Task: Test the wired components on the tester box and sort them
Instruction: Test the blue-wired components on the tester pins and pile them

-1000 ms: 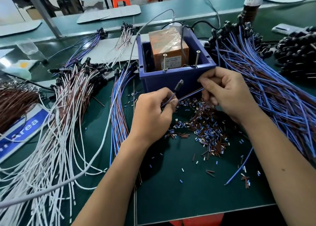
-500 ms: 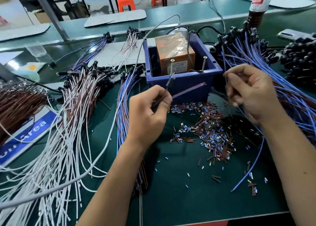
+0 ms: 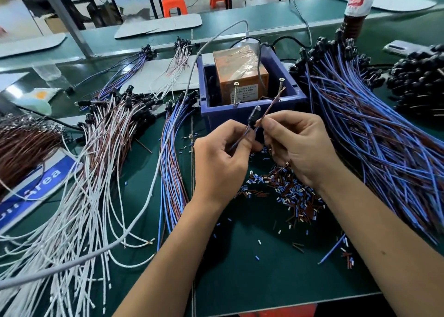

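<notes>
1. left hand (image 3: 219, 158) curled round a wired component (image 3: 252, 119), black head up, its lead running down through the fingers.
2. right hand (image 3: 296, 146) pinches the component's brown-and-blue lead between thumb and forefinger; the free end points up toward the right screw (image 3: 280, 88).
3. component is held just in front of the blue tester box (image 3: 252, 113).
4. untested blue-wired pile (image 3: 374, 134) lies right of the box; sorted bundles (image 3: 173, 163) lie left on the worktop (image 3: 264, 268).
</notes>
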`<state>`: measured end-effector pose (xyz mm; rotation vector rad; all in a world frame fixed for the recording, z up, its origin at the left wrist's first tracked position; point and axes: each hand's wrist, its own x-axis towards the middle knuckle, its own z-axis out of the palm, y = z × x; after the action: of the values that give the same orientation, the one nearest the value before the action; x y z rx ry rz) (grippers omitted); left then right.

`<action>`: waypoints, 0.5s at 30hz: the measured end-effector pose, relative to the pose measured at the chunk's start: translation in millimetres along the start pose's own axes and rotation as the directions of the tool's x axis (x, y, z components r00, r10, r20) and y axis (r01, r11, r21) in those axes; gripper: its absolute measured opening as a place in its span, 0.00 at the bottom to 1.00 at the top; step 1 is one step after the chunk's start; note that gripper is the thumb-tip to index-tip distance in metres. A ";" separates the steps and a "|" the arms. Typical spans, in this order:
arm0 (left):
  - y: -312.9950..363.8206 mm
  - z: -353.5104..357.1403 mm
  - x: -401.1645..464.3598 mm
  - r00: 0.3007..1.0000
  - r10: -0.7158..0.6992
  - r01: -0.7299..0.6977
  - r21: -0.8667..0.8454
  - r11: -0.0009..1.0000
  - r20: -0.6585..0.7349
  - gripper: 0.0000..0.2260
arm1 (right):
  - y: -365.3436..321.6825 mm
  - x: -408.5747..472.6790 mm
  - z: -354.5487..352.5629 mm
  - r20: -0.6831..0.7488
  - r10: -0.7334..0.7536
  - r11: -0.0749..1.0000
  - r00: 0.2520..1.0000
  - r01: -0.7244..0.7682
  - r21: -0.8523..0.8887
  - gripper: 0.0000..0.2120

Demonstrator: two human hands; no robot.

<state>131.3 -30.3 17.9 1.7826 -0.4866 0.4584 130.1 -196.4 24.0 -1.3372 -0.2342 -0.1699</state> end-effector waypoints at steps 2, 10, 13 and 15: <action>1.6 1.5 -0.1 1.000 -0.026 0.026 -0.025 0.999 0.004 0.06 | 0.1 -0.7 -0.2 0.009 -0.006 1.000 1.000 0.006 -0.001 0.04; 10.0 6.4 -1.2 0.997 -0.076 0.075 -0.125 0.989 -0.003 0.07 | 1.2 -1.8 8.6 -0.029 -0.038 0.998 0.999 0.040 0.052 0.05; 12.3 8.0 -3.4 0.996 -0.066 0.061 -0.085 0.995 -0.055 0.06 | -0.1 -2.1 8.4 -0.042 -0.041 0.998 0.998 0.043 0.044 0.07; 12.7 9.1 -4.6 0.992 -0.063 0.059 -0.042 0.997 -0.107 0.07 | -1.8 -1.5 7.7 -0.066 -0.062 0.997 0.996 0.065 0.034 0.08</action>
<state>121.0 -41.7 23.3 1.7204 -0.3620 0.4971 127.7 -189.3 27.0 -1.2871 -0.2237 -0.2615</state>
